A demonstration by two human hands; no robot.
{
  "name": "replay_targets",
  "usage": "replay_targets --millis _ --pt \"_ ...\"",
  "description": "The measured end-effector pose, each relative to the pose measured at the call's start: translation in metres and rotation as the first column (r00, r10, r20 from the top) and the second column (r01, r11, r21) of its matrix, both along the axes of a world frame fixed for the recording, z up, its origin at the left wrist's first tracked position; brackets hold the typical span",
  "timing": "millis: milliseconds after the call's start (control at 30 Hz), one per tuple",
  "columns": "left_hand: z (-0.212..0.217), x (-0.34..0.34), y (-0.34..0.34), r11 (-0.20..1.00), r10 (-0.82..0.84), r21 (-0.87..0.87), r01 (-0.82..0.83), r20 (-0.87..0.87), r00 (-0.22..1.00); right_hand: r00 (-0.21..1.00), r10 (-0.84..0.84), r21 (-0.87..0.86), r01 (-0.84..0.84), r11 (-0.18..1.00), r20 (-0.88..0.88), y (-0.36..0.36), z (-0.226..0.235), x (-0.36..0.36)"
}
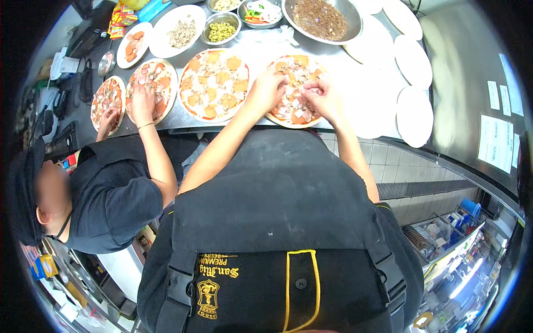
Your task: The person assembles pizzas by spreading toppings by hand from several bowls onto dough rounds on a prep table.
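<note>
- Left hand [270,89]: the grip lies palm down on the left half of the topped pizza [294,91], fingers curled close together on the toppings; whether anything is pinched cannot be told.
- Right hand [323,99]: the grip rests on the right half of the same pizza, fingertips bunched together over the toppings.
- The pizza lies on the steel counter [338,55], directly under both grips.
- Packages: a red and yellow packet cluster [122,16] lies far left of the grips, at the counter's back edge.
- Signs: white rectangular paper sheets [496,143] hang on the steel wall well to the right of the right grip.
- Just left of the left grip: a larger pizza [214,84] with orange squares.
- Further left: a co-worker's hands rest on two smaller pizzas [152,89] [108,102].
- Beyond the grips: a large steel bowl [322,19] of brown mince, a small bowl of olives [221,30], a bowl of mixed vegetables [260,12].
- Right of the right grip: bare white dough rounds [413,115].
- A black apron [277,222] fills the lower view.
</note>
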State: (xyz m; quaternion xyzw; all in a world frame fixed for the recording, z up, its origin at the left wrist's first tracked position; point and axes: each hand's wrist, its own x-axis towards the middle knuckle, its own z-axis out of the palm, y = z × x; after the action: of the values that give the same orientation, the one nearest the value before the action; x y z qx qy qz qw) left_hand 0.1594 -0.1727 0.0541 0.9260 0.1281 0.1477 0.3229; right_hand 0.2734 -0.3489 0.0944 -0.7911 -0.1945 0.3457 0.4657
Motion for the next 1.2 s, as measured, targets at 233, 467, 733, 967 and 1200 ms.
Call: replay_targets --millis 233,467,733,967,1200 --pt "0.015 0.0 0.01 0.946 0.136 -0.295 -0.133 -0.013 0.991 0.941 0.027 0.196 0.042 0.98 -0.337 0.017 0.001 0.022" --pt "0.019 0.006 0.019 0.885 0.148 -0.436 -0.162 -0.066 0.987 0.969 0.199 -0.173 -0.173 0.97 0.147 0.061 0.013 0.026" --pt "0.016 0.021 0.02 0.966 0.065 -0.247 -0.079 -0.063 0.996 0.91 0.266 -0.228 -0.199 0.953 0.317 0.055 -0.012 0.059" --pt "0.006 0.039 0.012 0.996 -0.015 -0.083 0.008 -0.081 0.997 0.909 0.239 -0.257 -0.154 0.954 0.342 0.047 -0.004 0.068" --pt "0.008 0.034 0.012 0.998 -0.005 -0.068 0.001 -0.059 0.998 0.974 0.128 -0.184 -0.093 0.979 0.188 0.022 -0.015 0.081"
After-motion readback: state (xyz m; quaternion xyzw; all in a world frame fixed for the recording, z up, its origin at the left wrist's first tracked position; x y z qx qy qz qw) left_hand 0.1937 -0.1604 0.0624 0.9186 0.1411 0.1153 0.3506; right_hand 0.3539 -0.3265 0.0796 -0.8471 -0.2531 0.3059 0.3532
